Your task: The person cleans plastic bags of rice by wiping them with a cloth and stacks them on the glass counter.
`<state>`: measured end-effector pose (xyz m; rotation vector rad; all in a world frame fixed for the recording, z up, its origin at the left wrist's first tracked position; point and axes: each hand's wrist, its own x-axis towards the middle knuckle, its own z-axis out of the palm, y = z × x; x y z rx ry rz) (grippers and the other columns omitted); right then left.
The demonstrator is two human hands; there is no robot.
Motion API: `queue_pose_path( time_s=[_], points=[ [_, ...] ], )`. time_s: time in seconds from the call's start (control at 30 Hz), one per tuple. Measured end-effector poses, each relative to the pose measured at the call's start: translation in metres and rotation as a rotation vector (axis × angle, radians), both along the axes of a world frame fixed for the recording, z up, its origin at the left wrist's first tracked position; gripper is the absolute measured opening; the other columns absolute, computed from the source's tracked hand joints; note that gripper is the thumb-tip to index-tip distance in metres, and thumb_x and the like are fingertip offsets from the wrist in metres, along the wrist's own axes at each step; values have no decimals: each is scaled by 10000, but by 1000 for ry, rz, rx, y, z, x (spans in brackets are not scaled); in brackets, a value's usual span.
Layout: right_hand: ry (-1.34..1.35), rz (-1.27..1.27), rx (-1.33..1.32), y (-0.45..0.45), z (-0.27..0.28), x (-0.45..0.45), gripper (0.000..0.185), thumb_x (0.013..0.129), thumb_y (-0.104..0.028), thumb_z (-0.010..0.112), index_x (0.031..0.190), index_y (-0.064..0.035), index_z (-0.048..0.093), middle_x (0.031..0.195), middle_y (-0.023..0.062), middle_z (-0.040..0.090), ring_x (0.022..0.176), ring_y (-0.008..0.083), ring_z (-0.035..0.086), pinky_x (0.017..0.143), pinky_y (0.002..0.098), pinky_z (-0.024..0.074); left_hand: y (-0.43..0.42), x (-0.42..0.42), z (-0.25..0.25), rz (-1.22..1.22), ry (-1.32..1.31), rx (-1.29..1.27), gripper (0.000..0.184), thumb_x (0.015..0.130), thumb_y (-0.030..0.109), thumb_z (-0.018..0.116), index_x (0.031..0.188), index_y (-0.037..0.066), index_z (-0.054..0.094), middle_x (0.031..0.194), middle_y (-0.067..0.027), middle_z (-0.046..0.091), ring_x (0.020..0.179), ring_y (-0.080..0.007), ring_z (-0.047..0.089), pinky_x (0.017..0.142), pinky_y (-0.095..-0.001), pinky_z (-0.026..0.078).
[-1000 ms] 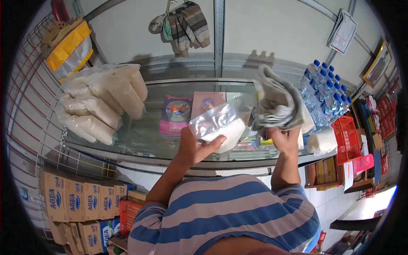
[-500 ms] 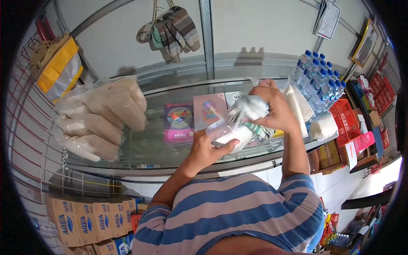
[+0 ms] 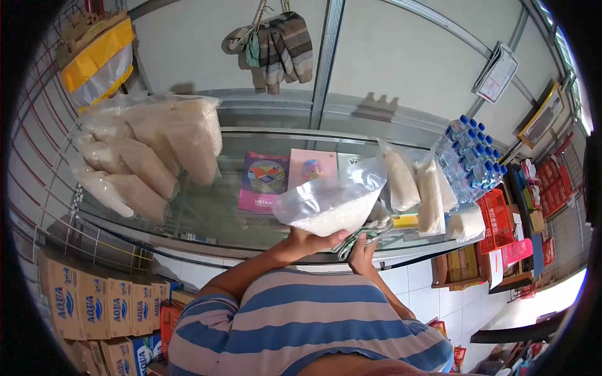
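A clear plastic bag of white rice (image 3: 335, 216) tilts over the near edge of the glass counter, its loose upper part pointing up and left. My left hand (image 3: 306, 243) is closed round the bag's lower side, with the thumb toward the right. Just right of it, my right hand (image 3: 361, 255) grips a crumpled green-and-white striped cloth (image 3: 359, 240) against the bag's underside. The bag hides part of the cloth. Behind the bag lie a purple box (image 3: 263, 182) and a pink box (image 3: 312, 164).
Large filled bags (image 3: 147, 150) rest on the counter's left. Several smaller rice bags (image 3: 401, 178) stand at right, near a pack of water bottles (image 3: 470, 156) and a red crate (image 3: 494, 219). Cartons (image 3: 94, 307) are stacked at lower left beside a wire rack (image 3: 37, 188).
My right hand has come down from above the bag to its lower right side with the cloth. The bag has turned, and more of it shows in my left hand.
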<state>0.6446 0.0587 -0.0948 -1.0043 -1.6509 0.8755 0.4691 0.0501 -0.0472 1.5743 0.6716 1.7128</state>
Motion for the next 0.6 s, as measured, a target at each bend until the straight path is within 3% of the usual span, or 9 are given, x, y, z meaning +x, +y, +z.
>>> queue_pose_path(
  time_s=[0.03,0.3,0.37,0.4,0.47,0.53,0.57,0.6],
  points=[
    [25,22,-33,-3,3,1,537,837,-129,573,1316,57,418,1273,214,510,1078,314,544,923,370,426,-4,-9,-4,-37,93,18,746,774,117,742,1403,17,353,1322,-143,541,1057,-223,582,889,-304,486],
    [227,290,-298,-10,39,-14,417,791,-76,646,1194,9,577,1114,138,651,965,225,602,857,329,450,0,-59,-50,344,29,169,762,780,219,707,1424,52,336,1375,-147,472,1119,-255,559,895,-322,504],
    [-391,525,-70,15,61,9,491,694,-14,660,1178,9,578,1088,176,650,914,251,610,813,345,464,-2,-72,-61,440,16,203,768,782,248,697,1430,62,331,1391,-149,452,1136,-265,553,897,-327,509],
    [-600,496,15,32,67,14,568,626,-19,672,1186,7,581,1056,195,657,910,279,619,796,354,473,-3,-76,-65,484,7,219,770,783,262,692,1434,67,328,1398,-150,442,1145,-269,550,898,-330,511],
    [-853,120,67,47,88,16,656,617,-51,685,1254,6,538,1131,200,632,994,299,608,872,372,468,-9,-85,-72,567,-11,246,777,785,291,681,1440,77,323,1414,-151,423,1163,-278,543,900,-335,516],
    [-1279,-383,721,55,89,11,730,625,-112,743,1299,6,488,1214,196,590,1091,301,576,959,388,443,-18,-99,-55,450,-68,177,793,747,269,708,1420,64,343,1384,-147,450,1134,-272,557,873,-332,524],
    [-1283,-368,736,52,98,2,730,625,-112,743,1299,6,488,1214,196,590,1091,301,576,959,388,443,-24,-108,-38,330,-118,117,809,709,247,735,1400,52,364,1353,-144,478,1106,-266,572,846,-330,531],
    [-767,-29,453,47,112,-10,789,609,-149,789,1315,0,471,1258,192,563,1138,299,549,995,404,420,-29,-119,-19,213,-166,64,825,671,225,762,1381,40,384,1323,-140,506,1077,-260,586,820,-327,539]
  ],
)
